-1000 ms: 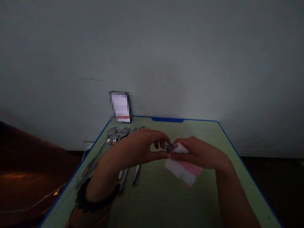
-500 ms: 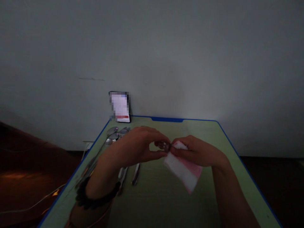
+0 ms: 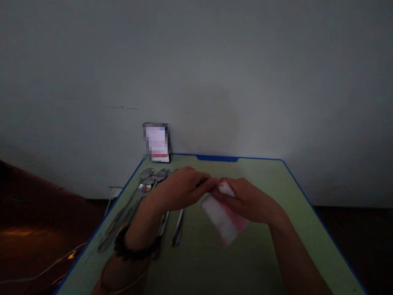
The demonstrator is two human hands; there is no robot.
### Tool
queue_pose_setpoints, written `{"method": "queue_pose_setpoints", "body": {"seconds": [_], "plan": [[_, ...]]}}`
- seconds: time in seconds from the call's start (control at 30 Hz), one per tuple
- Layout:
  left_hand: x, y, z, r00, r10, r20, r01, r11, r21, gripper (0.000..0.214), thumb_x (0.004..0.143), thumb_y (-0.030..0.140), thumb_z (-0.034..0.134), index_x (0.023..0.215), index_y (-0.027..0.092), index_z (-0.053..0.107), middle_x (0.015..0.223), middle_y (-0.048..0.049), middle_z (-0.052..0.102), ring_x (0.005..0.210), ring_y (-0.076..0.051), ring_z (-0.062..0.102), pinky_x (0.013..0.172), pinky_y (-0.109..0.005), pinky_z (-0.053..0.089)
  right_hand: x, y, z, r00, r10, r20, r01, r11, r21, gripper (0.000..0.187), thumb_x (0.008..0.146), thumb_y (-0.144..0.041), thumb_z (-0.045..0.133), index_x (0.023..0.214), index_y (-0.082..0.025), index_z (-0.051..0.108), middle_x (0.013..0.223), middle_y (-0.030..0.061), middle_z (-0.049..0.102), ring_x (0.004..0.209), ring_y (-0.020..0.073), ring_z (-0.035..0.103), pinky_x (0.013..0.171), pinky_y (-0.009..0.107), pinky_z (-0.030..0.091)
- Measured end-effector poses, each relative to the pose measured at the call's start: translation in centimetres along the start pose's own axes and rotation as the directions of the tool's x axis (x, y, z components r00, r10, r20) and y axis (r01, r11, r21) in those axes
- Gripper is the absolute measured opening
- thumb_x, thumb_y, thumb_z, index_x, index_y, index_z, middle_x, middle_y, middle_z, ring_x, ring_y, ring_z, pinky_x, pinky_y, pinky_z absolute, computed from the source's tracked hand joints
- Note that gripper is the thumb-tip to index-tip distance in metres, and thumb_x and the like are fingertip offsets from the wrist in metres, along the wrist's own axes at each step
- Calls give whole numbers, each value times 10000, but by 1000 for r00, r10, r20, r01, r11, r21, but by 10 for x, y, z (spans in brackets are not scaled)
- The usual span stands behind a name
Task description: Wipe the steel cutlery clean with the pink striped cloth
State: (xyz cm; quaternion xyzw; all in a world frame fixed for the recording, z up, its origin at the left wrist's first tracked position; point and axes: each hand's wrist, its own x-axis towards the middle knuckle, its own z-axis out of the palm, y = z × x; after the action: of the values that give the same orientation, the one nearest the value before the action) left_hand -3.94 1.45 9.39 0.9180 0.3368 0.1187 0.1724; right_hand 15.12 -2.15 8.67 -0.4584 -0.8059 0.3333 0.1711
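Light poor, detail thin. Left hand point(image 3: 184, 189) and right hand point(image 3: 250, 200) met fingertip to fingertip above the green counter point(image 3: 276, 188), both raised off its surface. Left grip was pinched shut on a metal utensil point(image 3: 205, 182), of which only a dark sliver showed between the two hands; spoon or fork, could not tell. Right grip was clenched on a white and pink cloth point(image 3: 222, 219), bunched at the fingertips over the utensil's end, the loose part hanging below the grip and toward the person.

Judged: the left pinch held the piece steady from one side so that the cloth could be pressed round it from the other. Both seemed kept in the air so the cloth had room to hang.

Left of the left grip and a little beyond it, a row of spoons point(image 3: 149, 180) lay side by side on the counter. Bowls pointed away from the person, handles ran back under the left wrist; probably laid so for easy reach of that hand. Dark bracelet point(image 3: 135, 250) on the left wrist. Beyond both grips, at the counter's far left corner, a small blurred card point(image 3: 156, 142) leaned upright against the wall point(image 3: 215, 73), propped there rather than lying flat.
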Motion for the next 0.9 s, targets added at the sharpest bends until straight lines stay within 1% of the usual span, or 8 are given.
{"method": "queue_pose_setpoints", "body": {"seconds": [0.17,0.37,0.47,0.53,0.6,0.67,0.8,0.9], "plan": [[-10,-17,-10,994,-4,-106,-9,993,-120,393,927,362,356,714,153,611,509,39,486,480,-74,455,494,-193,294,1,0,0,999,10,48,-14,997,73,340,877,-463,402,756,-168,516,674,-5,560,579,89,474,528,214,333],[-22,-22,-21,963,-138,-229,54,939,-340,336,895,319,437,678,145,626,509,40,485,459,-59,417,452,-177,292,-8,-2,-13,999,30,37,-36,984,175,330,833,-493,479,767,-172,520,662,-21,526,576,85,460,509,204,329],[-13,-20,-17,873,-287,-394,30,839,-544,278,863,321,497,674,149,607,549,40,483,471,-53,423,435,-163,302,-2,-10,-7,998,14,-68,8,953,303,299,837,-461,490,779,-170,523,661,-23,504,576,83,442,501,196,331],[-4,-17,-12,800,-396,-450,-103,648,-755,213,878,352,467,835,176,578,594,55,467,437,-47,402,411,-161,315,6,-15,3,989,40,-145,27,899,437,301,838,-465,483,803,-170,529,658,-22,492,567,82,428,483,190,332],[1,-15,-8,831,-364,-420,-225,470,-853,210,843,347,531,988,198,557,678,44,496,475,-51,445,424,-160,350,15,-15,12,974,103,-202,35,814,580,334,838,-491,465,822,-166,540,678,-12,503,571,84,441,486,189,354],[3,-14,-8,874,-306,-377,-262,358,-896,317,750,265,659,1045,198,566,817,9,557,618,-76,540,533,-172,433,21,-11,18,963,173,-208,19,724,690,361,841,-509,446,856,-163,548,700,0,516,578,91,474,505,200,383],[-2,-21,-11,881,-340,-330,-234,294,-927,257,681,159,714,921,156,621,882,-51,654,780,-141,616,701,-236,490,25,-3,18,982,168,-90,-42,650,759,374,847,-509,435,883,-154,547,665,-2,505,539,89,482,480,201,375],[-1,-29,-11,866,-385,-318,-223,271,-936,212,663,135,729,841,142,614,823,-55,690,776,-163,641,721,-267,502,29,-4,8,993,95,-65,-25,729,684,344,844,-485,462,833,-150,537,654,-14,489,541,72,448,474,180,347]]}}
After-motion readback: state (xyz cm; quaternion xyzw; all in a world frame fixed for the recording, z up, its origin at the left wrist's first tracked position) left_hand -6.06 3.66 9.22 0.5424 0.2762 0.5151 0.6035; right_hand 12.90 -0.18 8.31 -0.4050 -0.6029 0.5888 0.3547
